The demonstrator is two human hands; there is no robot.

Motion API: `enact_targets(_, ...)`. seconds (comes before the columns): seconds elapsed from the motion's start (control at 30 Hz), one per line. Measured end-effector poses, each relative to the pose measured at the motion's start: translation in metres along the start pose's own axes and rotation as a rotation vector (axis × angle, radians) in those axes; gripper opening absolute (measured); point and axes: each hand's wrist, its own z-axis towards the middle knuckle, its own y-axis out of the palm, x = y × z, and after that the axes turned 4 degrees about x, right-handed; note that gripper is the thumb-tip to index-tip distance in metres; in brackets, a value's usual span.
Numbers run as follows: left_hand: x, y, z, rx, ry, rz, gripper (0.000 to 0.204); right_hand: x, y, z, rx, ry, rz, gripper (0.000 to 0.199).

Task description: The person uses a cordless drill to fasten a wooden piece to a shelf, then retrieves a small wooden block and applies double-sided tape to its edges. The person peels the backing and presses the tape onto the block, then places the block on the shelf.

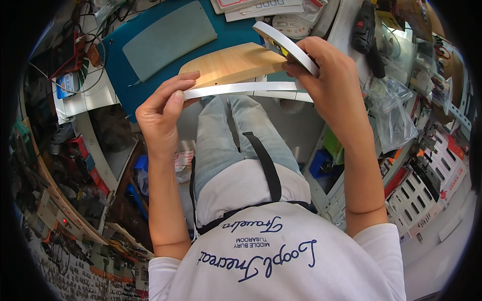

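My right hand (pixel 329 83) grips a white roll of tape (pixel 286 45), held up on edge near the top middle. A strip of white tape (pixel 241 89) runs from the roll leftward to my left hand (pixel 163 113), whose thumb and fingers pinch its free end. The strip is stretched level between both hands. Just behind it lies a light wooden board (pixel 233 65) with a rounded corner, resting at the edge of the bench above my knees.
A blue cutting mat (pixel 120 75) with a grey-green pad (pixel 168 37) covers the bench at upper left. A black power drill (pixel 365 30) and clear plastic bags (pixel 394 108) sit at upper right. Cluttered shelves and bins flank both sides; my jeans-clad legs (pixel 236 130) are below.
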Motion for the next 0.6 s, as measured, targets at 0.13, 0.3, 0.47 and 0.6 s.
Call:
enact_targets(0.13,-0.002,-0.003,0.000,-0.022,-0.002,0.020,0.022,0.002,-0.005,0.003,-0.120,0.164,0.024,0.017)
enact_targets(0.3,-0.002,-0.003,0.001,-0.027,-0.011,-0.012,0.023,0.022,-0.008,0.012,-0.256,0.463,0.384,0.019)
enact_targets(0.47,-0.002,-0.002,0.003,-0.027,-0.018,-0.031,0.024,0.019,-0.006,0.012,-0.196,0.587,0.621,0.024)
enact_targets(0.6,-0.001,0.002,0.003,0.014,-0.033,-0.080,0.021,0.021,-0.004,0.011,-0.197,0.581,0.629,0.026)
